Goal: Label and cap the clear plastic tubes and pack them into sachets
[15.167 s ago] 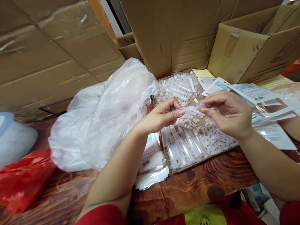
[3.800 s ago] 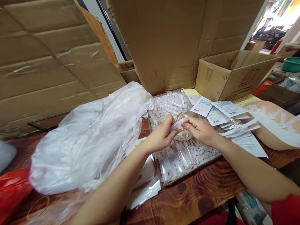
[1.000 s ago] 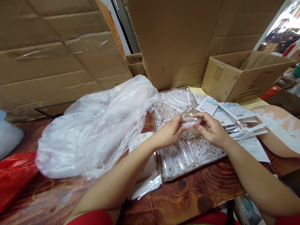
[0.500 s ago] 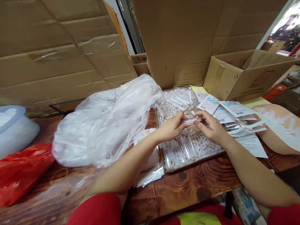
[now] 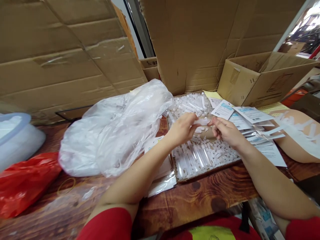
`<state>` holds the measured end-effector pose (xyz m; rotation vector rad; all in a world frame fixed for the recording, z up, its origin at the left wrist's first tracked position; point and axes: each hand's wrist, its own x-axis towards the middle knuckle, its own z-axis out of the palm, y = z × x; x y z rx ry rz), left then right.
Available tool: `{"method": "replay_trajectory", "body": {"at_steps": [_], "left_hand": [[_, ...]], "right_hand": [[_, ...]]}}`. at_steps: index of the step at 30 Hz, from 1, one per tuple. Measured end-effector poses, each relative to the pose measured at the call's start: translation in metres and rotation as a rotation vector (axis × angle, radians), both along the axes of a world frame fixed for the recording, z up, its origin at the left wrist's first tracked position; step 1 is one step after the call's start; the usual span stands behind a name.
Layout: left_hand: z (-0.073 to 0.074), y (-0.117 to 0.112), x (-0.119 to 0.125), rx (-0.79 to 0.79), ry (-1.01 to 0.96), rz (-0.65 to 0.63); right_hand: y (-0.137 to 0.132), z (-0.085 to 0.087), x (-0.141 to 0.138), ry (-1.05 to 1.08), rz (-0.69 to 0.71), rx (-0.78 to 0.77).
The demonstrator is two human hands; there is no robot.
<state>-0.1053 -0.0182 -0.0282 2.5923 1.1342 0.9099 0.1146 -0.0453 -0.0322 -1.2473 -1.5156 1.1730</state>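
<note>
Whitish plastic piece (image 5: 201, 122), held by the left hand (image 5: 184, 128) over the cardboard tray (image 5: 208, 134), could slip from a slack grip and get lost among the loose bits (image 5: 225, 151) below; the right hand (image 5: 223, 129) meets its end, pinching or merely touching, I cannot tell.

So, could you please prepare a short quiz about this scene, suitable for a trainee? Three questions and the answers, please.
1. Choose one. The left hand and right hand are:
A) inside a bucket
B) over the cardboard tray
C) inside a drawer

2. True or false: the red plastic lies to the left of the big whitish bag.

3. What does the left hand hold?

Key:
1. B
2. True
3. A see-through plastic piece
</note>
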Motion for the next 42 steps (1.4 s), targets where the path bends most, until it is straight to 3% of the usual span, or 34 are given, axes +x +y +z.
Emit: {"method": "replay_trajectory", "body": {"at_steps": [4, 9, 11, 16, 19, 24, 27, 31, 38, 42], "left_hand": [[-0.012, 0.027, -0.013, -0.136, -0.163, 0.271], [-0.02, 0.036, -0.019, -0.11, -0.042, 0.538], [-0.017, 0.031, -0.016, -0.096, 0.033, 0.451], [-0.013, 0.014, 0.0, -0.139, 0.277, -0.006], [-0.017, 0.009, 0.007, -0.144, 0.371, -0.044], [-0.023, 0.01, 0.011, -0.144, 0.449, 0.036], [-0.025, 0.012, 0.011, -0.141, 0.457, 0.077], [-0.028, 0.015, 0.008, -0.159, 0.413, 0.094], [-0.017, 0.011, 0.007, -0.235, -0.067, -0.033], [-0.011, 0.002, 0.01, -0.31, -0.195, -0.105]], "right_hand": [[0.009, -0.006, 0.012, -0.345, -0.136, 0.25], [0.025, -0.029, 0.015, -0.665, 0.094, 0.528], [0.03, -0.035, 0.014, -0.762, 0.184, 0.583], [0.032, -0.038, 0.007, -1.022, 0.256, 0.546], [0.03, -0.037, 0.003, -1.092, 0.239, 0.531], [0.026, -0.039, -0.001, -1.138, 0.195, 0.522], [0.024, -0.036, 0.002, -1.079, 0.168, 0.541], [0.021, -0.026, 0.009, -0.723, 0.063, 0.612], [0.015, -0.012, 0.005, -0.016, -0.226, 0.45], [0.01, -0.009, -0.001, 0.119, -0.241, 0.44]]}}
